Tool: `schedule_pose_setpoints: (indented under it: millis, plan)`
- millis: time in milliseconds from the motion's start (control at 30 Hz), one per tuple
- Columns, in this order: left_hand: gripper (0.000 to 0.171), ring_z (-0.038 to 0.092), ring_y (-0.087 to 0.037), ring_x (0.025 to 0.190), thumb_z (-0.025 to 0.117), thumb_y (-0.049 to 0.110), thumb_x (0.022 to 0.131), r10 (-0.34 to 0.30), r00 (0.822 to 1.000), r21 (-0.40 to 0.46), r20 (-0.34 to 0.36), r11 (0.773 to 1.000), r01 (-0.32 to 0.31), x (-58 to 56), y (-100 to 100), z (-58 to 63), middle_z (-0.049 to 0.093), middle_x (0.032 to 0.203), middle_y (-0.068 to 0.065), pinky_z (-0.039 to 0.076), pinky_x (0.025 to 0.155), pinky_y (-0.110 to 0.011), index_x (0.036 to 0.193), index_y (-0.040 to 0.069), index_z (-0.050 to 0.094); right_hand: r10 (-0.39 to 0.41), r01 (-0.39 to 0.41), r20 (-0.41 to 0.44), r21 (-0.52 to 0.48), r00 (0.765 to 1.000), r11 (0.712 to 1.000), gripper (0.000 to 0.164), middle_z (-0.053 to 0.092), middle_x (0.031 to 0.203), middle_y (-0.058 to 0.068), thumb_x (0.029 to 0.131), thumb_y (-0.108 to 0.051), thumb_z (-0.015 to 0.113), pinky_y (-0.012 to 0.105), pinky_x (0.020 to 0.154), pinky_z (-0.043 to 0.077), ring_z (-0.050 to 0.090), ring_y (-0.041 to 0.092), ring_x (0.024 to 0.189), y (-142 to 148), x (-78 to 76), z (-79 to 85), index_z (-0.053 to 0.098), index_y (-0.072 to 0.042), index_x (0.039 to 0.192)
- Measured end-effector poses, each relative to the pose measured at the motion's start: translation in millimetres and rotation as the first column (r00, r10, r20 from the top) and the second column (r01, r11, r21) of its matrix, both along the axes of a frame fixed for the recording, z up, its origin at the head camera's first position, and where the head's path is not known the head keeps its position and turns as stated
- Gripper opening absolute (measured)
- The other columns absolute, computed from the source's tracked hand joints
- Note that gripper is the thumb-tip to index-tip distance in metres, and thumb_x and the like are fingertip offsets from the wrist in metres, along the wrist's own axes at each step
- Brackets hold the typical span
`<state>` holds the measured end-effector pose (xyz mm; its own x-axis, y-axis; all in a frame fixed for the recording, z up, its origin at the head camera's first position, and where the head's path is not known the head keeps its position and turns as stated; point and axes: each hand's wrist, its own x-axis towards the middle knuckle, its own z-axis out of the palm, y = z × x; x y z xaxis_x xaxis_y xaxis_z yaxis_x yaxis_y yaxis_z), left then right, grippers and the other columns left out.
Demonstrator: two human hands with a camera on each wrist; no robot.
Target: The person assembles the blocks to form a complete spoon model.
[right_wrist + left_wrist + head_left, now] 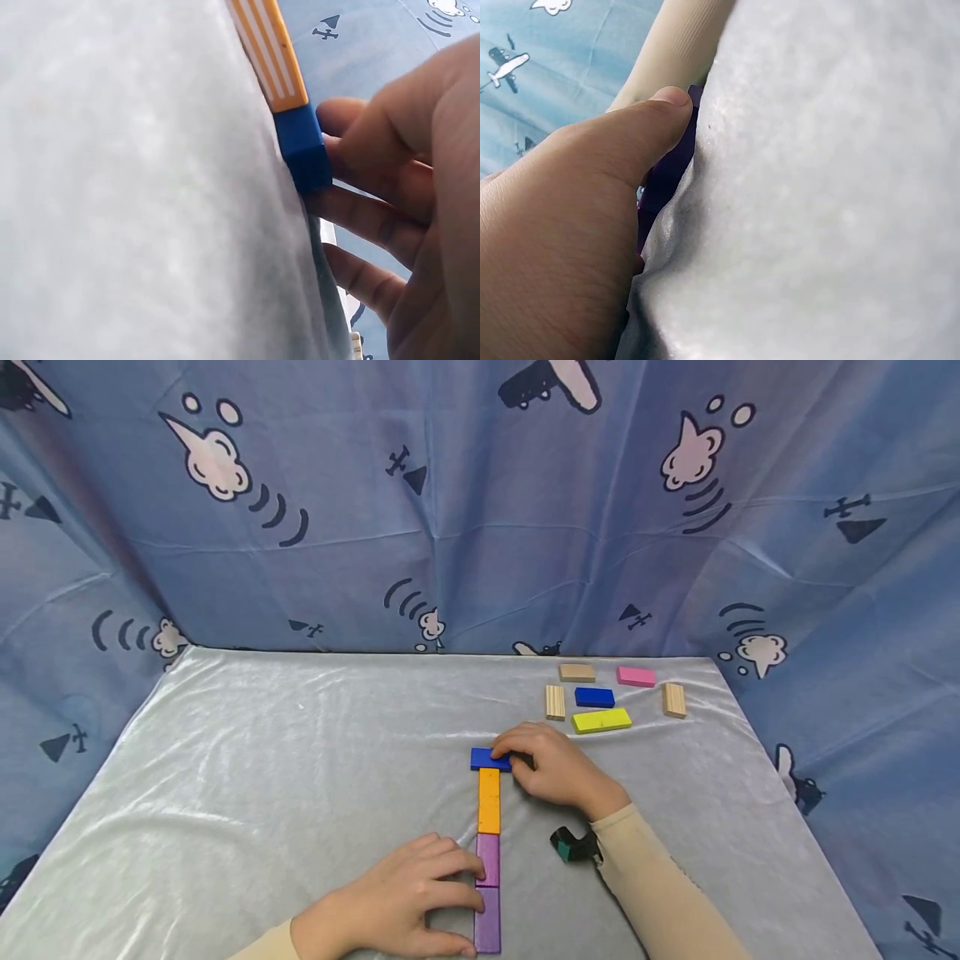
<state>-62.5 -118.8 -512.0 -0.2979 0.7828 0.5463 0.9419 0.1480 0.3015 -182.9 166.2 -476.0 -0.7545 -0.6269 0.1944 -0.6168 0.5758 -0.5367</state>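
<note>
In the head view, a row of wooden blocks runs away from the person: two purple blocks (487, 922), then an orange block (489, 802). Across its far end lies a blue block (482, 758), its left end jutting past the orange one. My right hand (558, 768) has curled fingers at the right end of this blue block and grips it; the right wrist view shows the blue block (301, 146) against the orange block (274, 56). Fairly straight fingers of my left hand (405, 893) touch the left side of the purple blocks, the thumb low by the nearer one.
Behind the right hand lie a yellow block (602, 720), another blue block (595, 697), a pink block (636, 677) and several plain wooden blocks (577, 672). A pale cloth (262, 760) covers the table. Patterned blue curtains (337, 527) surround it at the back and sides.
</note>
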Motion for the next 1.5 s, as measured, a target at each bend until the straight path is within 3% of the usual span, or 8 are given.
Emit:
schedule_pose_setpoints:
  millis: [333, 567, 867, 1167, 1500]
  plan:
    - [0.036, 0.061, -0.008, 0.103, 0.087, 0.054, 0.091, -0.005, 1.0, 0.002, -0.007, 1.0, 0.005, 0.4, 1.3, 0.6, 0.066, 0.131, 0.008, 0.045, 0.092, -0.02, 0.114, 0.03, 0.076, -0.017, 0.018, 0.022, -0.043, 1.0, 0.999, 0.029, 0.075, 0.126, -0.004, 0.099, 0.001, 0.063, 0.044, 0.111, 0.052, 0.068, 0.017, 0.123, 4.4, 1.0, 1.0, 0.081, -0.017, 0.112]
    - [0.036, 0.061, -0.008, 0.103, 0.087, 0.054, 0.09, -0.007, 1.0, 0.002, -0.016, 1.0, 0.007, 0.5, 0.7, -0.1, 0.065, 0.131, 0.007, 0.045, 0.092, -0.02, 0.115, 0.029, 0.076, -0.015, 0.011, -0.064, -0.06, 0.998, 0.998, 0.022, 0.076, 0.124, -0.001, 0.098, -0.002, 0.071, 0.049, 0.108, 0.054, 0.07, 0.021, 0.119, 15.9, -1.4, 13.2, 0.081, -0.013, 0.114]
    - [0.038, 0.061, -0.01, 0.105, 0.089, 0.053, 0.089, -0.013, 0.998, 0.01, -0.06, 1.0, 0.014, 0.0, 0.5, -3.5, 0.066, 0.131, 0.005, 0.046, 0.095, -0.022, 0.115, 0.029, 0.077, -0.168, 0.164, -0.044, -0.091, 0.985, 0.982, 0.021, 0.075, 0.128, 0.003, 0.097, -0.001, 0.076, 0.057, 0.109, 0.05, 0.066, 0.029, 0.127, 51.9, -6.2, 30.6, 0.081, -0.009, 0.116]
    - [0.038, 0.061, -0.01, 0.104, 0.089, 0.052, 0.089, -0.017, 0.998, 0.012, -0.063, 1.0, 0.018, -0.5, 0.4, -2.2, 0.065, 0.131, 0.005, 0.046, 0.095, -0.022, 0.115, 0.029, 0.076, -0.307, 0.293, -0.099, -0.134, 0.947, 0.947, 0.026, 0.075, 0.127, 0.011, 0.092, 0.002, 0.079, 0.058, 0.11, 0.046, 0.066, 0.035, 0.125, 100.5, -15.0, 27.0, 0.081, -0.007, 0.116]
    - [0.036, 0.061, -0.009, 0.105, 0.088, 0.051, 0.09, -0.028, 0.999, 0.012, -0.039, 1.0, 0.028, -1.3, 1.2, 0.0, 0.065, 0.132, 0.006, 0.045, 0.094, -0.02, 0.116, 0.029, 0.076, -0.375, 0.372, -0.045, -0.062, 0.926, 0.926, 0.027, 0.073, 0.13, 0.016, 0.093, -0.004, 0.082, 0.065, 0.113, 0.042, 0.062, 0.041, 0.129, 126.2, -15.1, 21.2, 0.079, -0.007, 0.119]
